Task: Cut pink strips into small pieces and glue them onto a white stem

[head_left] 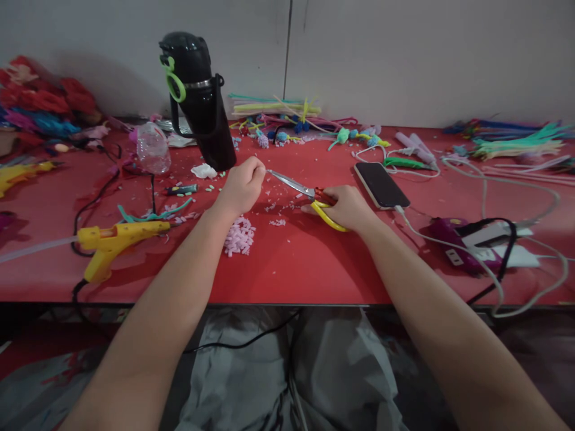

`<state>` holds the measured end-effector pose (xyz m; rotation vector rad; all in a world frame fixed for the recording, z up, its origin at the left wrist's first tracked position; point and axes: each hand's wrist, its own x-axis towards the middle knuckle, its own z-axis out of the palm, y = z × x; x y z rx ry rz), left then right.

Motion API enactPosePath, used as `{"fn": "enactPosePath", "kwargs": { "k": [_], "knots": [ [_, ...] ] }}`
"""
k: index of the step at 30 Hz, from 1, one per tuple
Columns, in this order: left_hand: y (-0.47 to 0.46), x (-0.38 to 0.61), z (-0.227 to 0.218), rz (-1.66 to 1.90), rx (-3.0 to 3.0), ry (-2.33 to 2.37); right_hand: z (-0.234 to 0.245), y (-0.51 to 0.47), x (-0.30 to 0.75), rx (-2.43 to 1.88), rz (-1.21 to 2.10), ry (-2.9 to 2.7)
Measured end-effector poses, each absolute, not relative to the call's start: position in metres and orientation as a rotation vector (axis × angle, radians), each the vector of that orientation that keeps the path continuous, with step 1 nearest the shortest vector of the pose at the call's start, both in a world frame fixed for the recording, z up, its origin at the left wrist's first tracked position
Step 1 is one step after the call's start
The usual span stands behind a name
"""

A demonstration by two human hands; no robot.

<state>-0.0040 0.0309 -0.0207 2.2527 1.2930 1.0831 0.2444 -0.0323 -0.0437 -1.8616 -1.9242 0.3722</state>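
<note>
My right hand (pixel 345 206) is closed around the handles of a pair of scissors (pixel 291 181), one handle yellow and the other red. The blades point left and look nearly closed, their tips close to the fingers of my left hand (pixel 245 182). That hand is pinched shut above the table; whatever sits between its fingertips is too small to make out. Just below my left wrist lies a heap of short pale-purple snippets (pixel 239 236). More tiny scraps (pixel 277 222) are scattered on the red table (pixel 287 269) under the blades.
A black bottle (pixel 197 102) stands behind my left hand. At the left lies a yellow glue gun (pixel 117 242) with its cord. A phone (pixel 381 184) on a cable and a purple power strip (pixel 467 245) are at the right. Pipe cleaners (pixel 274 108) line the back.
</note>
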Motion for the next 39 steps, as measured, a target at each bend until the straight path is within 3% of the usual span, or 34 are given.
{"fn": "enactPosePath", "kwargs": {
  "k": [39],
  "knots": [
    [0.0301,-0.0052,-0.0193,1.059,2.255,1.299,-0.0431,-0.0338,0.2456,-1.806,0.406,-1.917]
  ]
}}
